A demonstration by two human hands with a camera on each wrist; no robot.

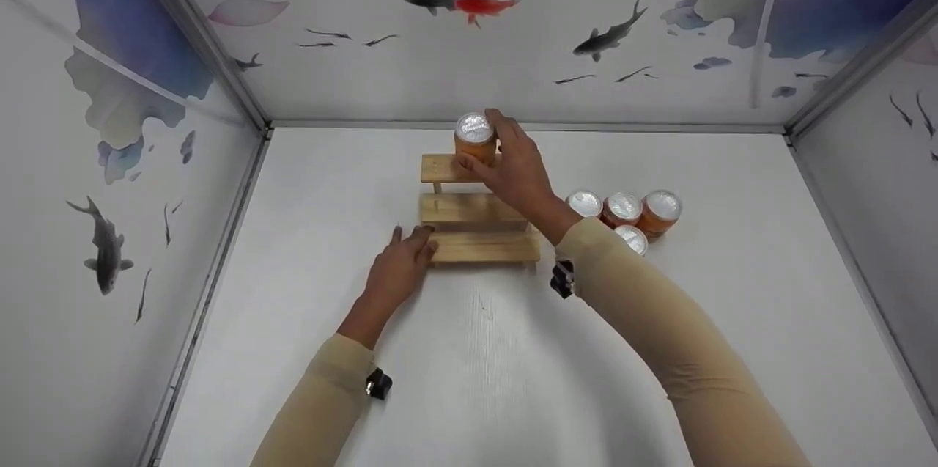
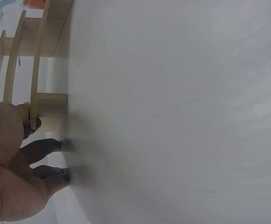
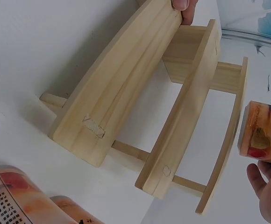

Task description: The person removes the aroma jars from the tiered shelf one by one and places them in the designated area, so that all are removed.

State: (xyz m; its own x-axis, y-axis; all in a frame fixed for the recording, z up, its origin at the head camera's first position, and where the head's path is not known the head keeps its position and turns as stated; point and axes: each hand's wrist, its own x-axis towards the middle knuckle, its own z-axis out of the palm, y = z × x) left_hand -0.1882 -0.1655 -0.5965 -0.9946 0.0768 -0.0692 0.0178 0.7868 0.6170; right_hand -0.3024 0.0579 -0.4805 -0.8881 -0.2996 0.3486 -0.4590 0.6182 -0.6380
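Note:
A small three-step wooden stand (image 1: 480,247) sits on the white surface. My right hand (image 1: 519,170) holds an orange can (image 1: 475,141) with a silver lid, upright at the top step. In the right wrist view the can (image 3: 264,133) is at the top board, fingers (image 3: 257,179) against its side. Whether its base bears fully on the board, I cannot tell. My left hand (image 1: 399,265) pinches the left end of the lowest step between thumb and a finger. The left wrist view shows that hand (image 2: 14,163) with its other fingertips down at the surface.
Right of the stand, several more orange cans (image 1: 662,207) stand upright close together, partly behind my right forearm. White panels painted with fish (image 1: 484,5) enclose the surface at the back and both sides.

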